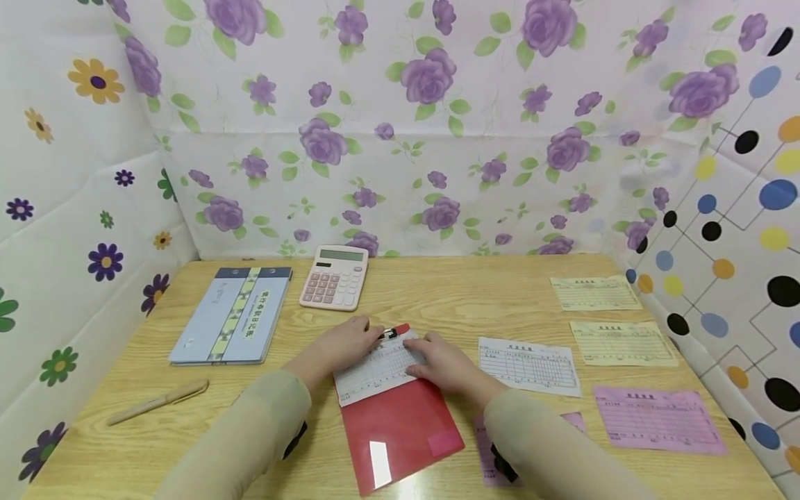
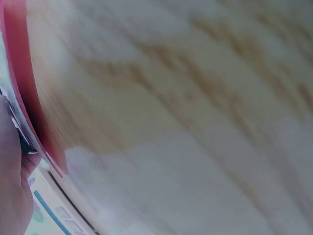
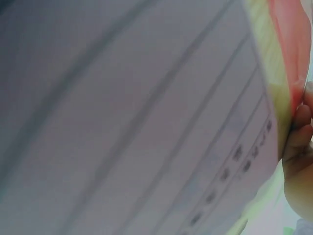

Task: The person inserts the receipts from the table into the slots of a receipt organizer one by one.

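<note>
A red clipboard (image 1: 403,434) lies tilted on the table with a white printed form (image 1: 375,375) across its upper part. At its top is a black and silver clip (image 1: 390,333). My left hand (image 1: 340,348) grips the board's upper left by the clip; in the left wrist view only part of that hand (image 2: 11,181) shows, beside the red edge. On the opposite side my right hand (image 1: 442,364) holds the board's right edge and the form, its fingers curled at the red edge in the right wrist view. Whether the clip pins the form cannot be told.
A pink calculator (image 1: 334,278) and a blue ledger (image 1: 231,316) lie behind and left, a pen (image 1: 159,403) nearer. To the right are a white form (image 1: 531,366), yellow forms (image 1: 625,344), and pink forms (image 1: 659,420), one partly under my right forearm. Patterned cloth (image 1: 387,173) encloses the table.
</note>
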`<state>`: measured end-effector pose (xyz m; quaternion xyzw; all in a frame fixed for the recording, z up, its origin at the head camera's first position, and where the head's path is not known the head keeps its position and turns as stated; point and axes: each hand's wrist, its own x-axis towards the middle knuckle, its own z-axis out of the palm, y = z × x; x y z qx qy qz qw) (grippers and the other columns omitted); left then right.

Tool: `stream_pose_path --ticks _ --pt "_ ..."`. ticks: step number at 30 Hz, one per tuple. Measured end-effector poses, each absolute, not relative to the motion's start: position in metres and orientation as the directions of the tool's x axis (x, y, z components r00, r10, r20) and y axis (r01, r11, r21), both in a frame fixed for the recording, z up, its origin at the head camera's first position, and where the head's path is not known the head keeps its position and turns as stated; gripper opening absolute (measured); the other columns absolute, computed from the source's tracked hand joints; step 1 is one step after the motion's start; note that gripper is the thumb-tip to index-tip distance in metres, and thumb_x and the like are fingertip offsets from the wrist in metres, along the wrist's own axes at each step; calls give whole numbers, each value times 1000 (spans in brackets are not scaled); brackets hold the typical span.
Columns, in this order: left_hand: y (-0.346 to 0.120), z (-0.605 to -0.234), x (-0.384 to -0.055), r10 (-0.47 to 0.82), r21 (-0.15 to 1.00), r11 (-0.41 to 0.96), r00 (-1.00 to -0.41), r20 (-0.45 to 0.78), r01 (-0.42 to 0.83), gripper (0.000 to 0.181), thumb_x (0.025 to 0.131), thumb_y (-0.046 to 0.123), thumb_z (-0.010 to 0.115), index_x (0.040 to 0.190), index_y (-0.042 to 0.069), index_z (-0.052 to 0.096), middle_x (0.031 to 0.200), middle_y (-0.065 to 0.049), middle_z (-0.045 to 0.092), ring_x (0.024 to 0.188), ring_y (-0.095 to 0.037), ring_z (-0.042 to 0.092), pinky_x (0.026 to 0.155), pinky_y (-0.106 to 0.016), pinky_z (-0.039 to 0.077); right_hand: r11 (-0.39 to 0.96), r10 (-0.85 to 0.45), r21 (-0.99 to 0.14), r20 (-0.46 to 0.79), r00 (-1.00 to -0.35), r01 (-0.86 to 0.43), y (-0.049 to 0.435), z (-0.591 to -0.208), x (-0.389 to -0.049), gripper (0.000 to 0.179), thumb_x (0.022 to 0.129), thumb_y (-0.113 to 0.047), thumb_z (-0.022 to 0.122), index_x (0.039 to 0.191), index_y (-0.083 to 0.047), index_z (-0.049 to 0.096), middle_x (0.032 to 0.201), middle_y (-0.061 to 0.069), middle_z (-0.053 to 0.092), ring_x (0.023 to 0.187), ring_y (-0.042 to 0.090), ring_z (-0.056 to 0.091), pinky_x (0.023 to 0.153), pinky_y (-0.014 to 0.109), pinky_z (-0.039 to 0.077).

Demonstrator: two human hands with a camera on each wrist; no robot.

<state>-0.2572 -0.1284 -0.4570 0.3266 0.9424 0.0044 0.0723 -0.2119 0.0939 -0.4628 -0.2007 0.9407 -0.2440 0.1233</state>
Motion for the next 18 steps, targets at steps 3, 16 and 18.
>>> stream_pose_path --ticks 3,16,18 --pt "-129 -457 -256 619 50 785 -775 -131 618 40 101 33 40 137 16 48 118 -12 51 106 -24 52 86 -39 45 804 -434 -508 -144 -889 -310 91 -462 -215 55 87 -36 66 137 -19 51 102 5 50 81 18 49 75 33 43" --pt "-131 -463 -255 636 47 772 -769 -61 634 36 99 31 46 132 16 50 104 -9 49 90 -20 48 76 -37 46 755 -474 -559 -102 -874 -344 92 -454 -224 52 90 -28 64 136 -8 50 117 15 61 100 21 56 92 39 42" --pt "-132 -465 -255 625 66 780 -779 -50 622 36 99 31 47 131 17 51 103 -8 48 89 -19 47 75 -36 45 751 -466 -566 -87 -881 -341 100 -452 -223 52 90 -28 64 136 -8 50 114 13 62 92 20 56 88 38 43"
